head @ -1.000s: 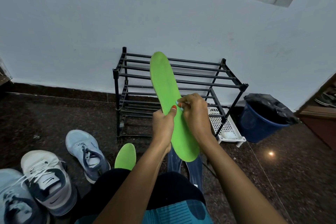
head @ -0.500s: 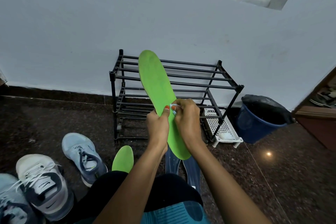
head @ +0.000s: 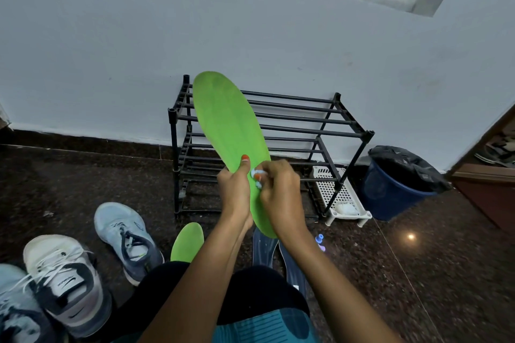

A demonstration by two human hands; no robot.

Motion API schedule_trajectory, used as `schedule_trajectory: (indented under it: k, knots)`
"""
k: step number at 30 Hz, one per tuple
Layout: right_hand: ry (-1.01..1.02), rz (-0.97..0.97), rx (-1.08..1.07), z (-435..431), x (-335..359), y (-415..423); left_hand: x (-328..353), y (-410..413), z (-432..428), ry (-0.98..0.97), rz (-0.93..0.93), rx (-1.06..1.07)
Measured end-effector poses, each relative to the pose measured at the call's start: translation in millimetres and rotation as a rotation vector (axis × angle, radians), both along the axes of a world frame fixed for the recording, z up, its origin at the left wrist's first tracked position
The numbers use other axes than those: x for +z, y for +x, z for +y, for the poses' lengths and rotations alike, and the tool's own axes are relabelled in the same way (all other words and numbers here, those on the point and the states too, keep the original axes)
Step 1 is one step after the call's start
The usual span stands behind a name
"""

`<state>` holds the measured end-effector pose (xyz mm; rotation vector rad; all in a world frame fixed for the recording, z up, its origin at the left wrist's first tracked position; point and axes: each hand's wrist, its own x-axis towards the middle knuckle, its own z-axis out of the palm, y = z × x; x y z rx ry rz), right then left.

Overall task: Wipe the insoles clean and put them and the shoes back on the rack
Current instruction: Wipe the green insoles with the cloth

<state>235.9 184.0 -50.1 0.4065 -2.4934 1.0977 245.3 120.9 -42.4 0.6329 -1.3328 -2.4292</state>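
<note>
Insole [head: 228, 125] swung left, wipe [head: 254, 173] pinched, black-bagged blue bin [head: 390, 198]

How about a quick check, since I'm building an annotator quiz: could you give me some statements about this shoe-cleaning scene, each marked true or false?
1. The left hand holds a green insole raised in front of the rack. True.
2. The right hand holds nothing. False: it pinches a small pale wad against the insole.
3. The sneakers stand on the rack. False: they lie on the floor, to the left.
4. A second green insole lies on the floor by the person's knee. True.
5. The blue bin stands left of the rack. False: it stands to its right.
</note>
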Motion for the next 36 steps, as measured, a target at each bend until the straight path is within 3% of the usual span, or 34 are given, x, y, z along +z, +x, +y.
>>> schedule_trajectory:
  k: [9, 22, 36]
  knots:
    - [0.044, -0.005, -0.133, 0, -1, -11, -5, 0, 5, -0.148, -0.016, -0.04]
    - [0.072, 0.029, -0.077, 3, -3, -8, -1, 3, 4, -0.344, -0.044, -0.018]
    - [0.085, 0.059, -0.059, -2, -4, -1, -3, 2, 2, -0.35, -0.081, -0.006]
